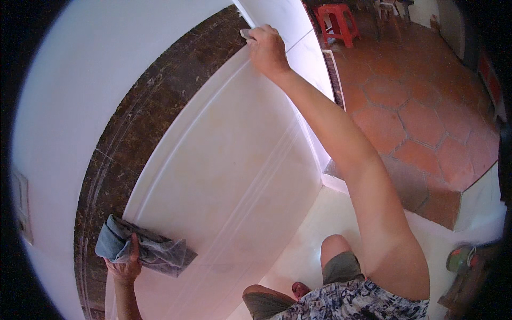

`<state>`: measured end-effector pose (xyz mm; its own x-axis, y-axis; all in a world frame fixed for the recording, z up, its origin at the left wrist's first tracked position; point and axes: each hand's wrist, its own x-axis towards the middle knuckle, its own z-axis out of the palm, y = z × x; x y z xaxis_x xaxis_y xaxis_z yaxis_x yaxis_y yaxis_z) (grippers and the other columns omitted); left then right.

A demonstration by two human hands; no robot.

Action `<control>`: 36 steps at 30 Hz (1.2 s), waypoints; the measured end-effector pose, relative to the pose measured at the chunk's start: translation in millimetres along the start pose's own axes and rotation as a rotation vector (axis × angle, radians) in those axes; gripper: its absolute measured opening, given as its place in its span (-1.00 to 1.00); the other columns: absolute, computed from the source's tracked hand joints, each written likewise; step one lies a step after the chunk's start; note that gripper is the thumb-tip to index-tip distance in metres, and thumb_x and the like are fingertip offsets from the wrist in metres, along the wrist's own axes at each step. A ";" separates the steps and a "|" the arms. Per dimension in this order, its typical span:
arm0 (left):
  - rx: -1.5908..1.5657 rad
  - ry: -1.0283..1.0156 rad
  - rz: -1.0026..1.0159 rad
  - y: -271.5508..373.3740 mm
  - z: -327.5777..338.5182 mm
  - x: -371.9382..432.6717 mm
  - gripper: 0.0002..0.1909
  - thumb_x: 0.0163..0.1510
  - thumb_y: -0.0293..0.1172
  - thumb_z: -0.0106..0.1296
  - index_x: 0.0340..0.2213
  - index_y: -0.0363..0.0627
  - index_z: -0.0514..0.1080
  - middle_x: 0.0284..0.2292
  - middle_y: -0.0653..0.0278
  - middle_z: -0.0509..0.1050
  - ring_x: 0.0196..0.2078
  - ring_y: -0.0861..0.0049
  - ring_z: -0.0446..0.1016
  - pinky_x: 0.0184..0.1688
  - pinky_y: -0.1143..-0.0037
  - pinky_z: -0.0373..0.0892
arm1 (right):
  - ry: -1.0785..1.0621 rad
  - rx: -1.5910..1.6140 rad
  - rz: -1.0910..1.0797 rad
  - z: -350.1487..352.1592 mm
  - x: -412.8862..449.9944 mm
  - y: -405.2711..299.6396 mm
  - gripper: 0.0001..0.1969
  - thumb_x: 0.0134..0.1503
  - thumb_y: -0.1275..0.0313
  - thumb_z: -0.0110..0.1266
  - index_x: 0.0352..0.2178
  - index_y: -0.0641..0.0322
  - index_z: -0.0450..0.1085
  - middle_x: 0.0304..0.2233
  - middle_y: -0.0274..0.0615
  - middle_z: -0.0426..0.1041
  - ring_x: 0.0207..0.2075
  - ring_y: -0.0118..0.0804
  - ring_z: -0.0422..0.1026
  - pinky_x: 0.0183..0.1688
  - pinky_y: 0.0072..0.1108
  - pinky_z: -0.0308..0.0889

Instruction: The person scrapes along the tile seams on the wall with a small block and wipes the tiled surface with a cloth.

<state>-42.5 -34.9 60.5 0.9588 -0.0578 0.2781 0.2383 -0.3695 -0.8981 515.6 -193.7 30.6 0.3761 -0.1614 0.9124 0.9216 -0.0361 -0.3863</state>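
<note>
My left hand grips a folded grey cloth at the lower left, against the dark stone tile band on the wall. A loose corner of the cloth hangs to the right, over the pale tiles. With the arm stretched out, my right hand is at the band's far end, near the wall corner. Its fingers are closed on a small pale object, mostly hidden by the hand. I cannot tell what that object is.
A white trim edge runs along the wall corner beside my right hand. Past it, terracotta hexagonal floor tiles lead to a red plastic stool. A raised step edge crosses the floor at the right. A wall switch plate is at far left.
</note>
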 end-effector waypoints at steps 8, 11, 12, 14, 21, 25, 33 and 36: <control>0.017 -0.109 -0.033 -0.9 1.1 -10.9 -0.44 -0.15 -0.37 -0.04 -0.01 0.23 0.32 -0.04 0.05 0.30 0.02 0.00 0.23 -0.02 0.02 0.11 | 0.022 -0.067 0.008 1.3 11.9 -0.3 -0.85 -0.06 0.56 -0.05 -0.44 0.30 0.46 -0.40 0.08 0.39 -0.25 0.09 0.34 -0.22 -0.25 0.31; -0.020 -0.125 -0.033 -0.5 1.2 -12.1 -0.45 -0.14 -0.39 -0.04 -0.02 0.22 0.33 -0.03 0.05 0.30 0.03 0.02 0.23 -0.01 0.01 0.10 | -0.128 -0.075 -0.063 -4.3 -22.8 -16.7 -0.85 -0.06 0.56 -0.07 -0.45 0.31 0.45 -0.44 0.07 0.38 -0.28 0.09 0.34 -0.23 -0.23 0.29; 0.002 -0.088 -0.022 0.3 2.7 -12.6 -0.44 -0.14 -0.39 -0.03 -0.01 0.23 0.32 -0.04 0.07 0.30 0.03 0.02 0.23 -0.01 0.01 0.10 | -0.156 -0.047 -0.116 -10.6 -39.4 -19.5 -0.82 -0.06 0.57 -0.08 -0.40 0.30 0.43 -0.46 0.04 0.37 -0.32 0.09 0.35 -0.24 -0.22 0.29; 0.024 -0.049 -0.005 -3.9 3.9 -14.8 -0.43 -0.15 -0.39 -0.03 0.00 0.24 0.31 -0.04 0.08 0.31 0.03 0.03 0.23 0.00 0.01 0.10 | -0.202 0.134 -0.052 -35.6 -82.7 -46.0 -0.79 -0.05 0.58 -0.07 -0.33 0.29 0.41 -0.44 0.02 0.38 -0.35 0.06 0.35 -0.27 -0.27 0.30; -0.008 -0.009 0.009 -1.1 4.1 -2.1 -0.36 -0.12 -0.41 -0.04 0.07 0.31 0.20 -0.05 0.13 0.31 0.01 0.07 0.25 0.00 0.05 0.11 | -0.639 0.460 0.785 -121.9 -343.2 -127.1 -0.76 -0.10 0.55 0.06 -0.30 0.28 0.40 -0.50 -0.11 0.35 -0.51 -0.26 0.34 -0.44 -0.49 0.27; -0.014 -0.010 -0.014 -3.1 5.5 -8.4 -0.33 -0.11 -0.40 -0.04 0.09 0.37 0.17 -0.02 0.16 0.30 0.04 0.10 0.24 0.02 0.07 0.09 | -0.893 0.293 0.833 -181.0 -434.5 -158.9 -0.69 -0.09 0.53 0.06 -0.23 0.30 0.34 -0.33 -0.02 0.34 -0.25 -0.03 0.34 -0.22 -0.32 0.27; -0.168 -0.192 -0.063 -1.8 0.0 -8.1 -0.29 -0.06 -0.45 -0.06 0.15 0.29 0.08 0.04 0.08 0.25 0.10 0.08 0.19 0.10 0.01 0.00 | -1.121 0.132 0.753 -270.8 -489.0 -143.3 -0.67 -0.06 0.53 0.04 -0.18 0.30 0.33 -0.23 0.05 0.34 -0.14 0.07 0.31 -0.10 -0.30 0.26; -0.099 -0.050 -0.063 -0.7 -1.9 -2.6 -0.21 -0.22 -0.48 0.03 0.11 0.39 0.15 -0.12 0.16 0.40 0.02 0.19 0.29 0.11 0.11 0.06 | -0.976 0.037 0.809 -284.2 -485.9 -126.6 -0.70 -0.01 0.47 0.06 -0.20 0.30 0.35 -0.32 0.05 0.39 -0.23 0.02 0.38 -0.18 -0.33 0.30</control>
<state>-45.4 -36.2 61.1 0.9496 0.0134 0.3132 0.2838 -0.4610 -0.8408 189.1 -391.0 -402.2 0.7301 0.6679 0.1447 0.3930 -0.2371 -0.8884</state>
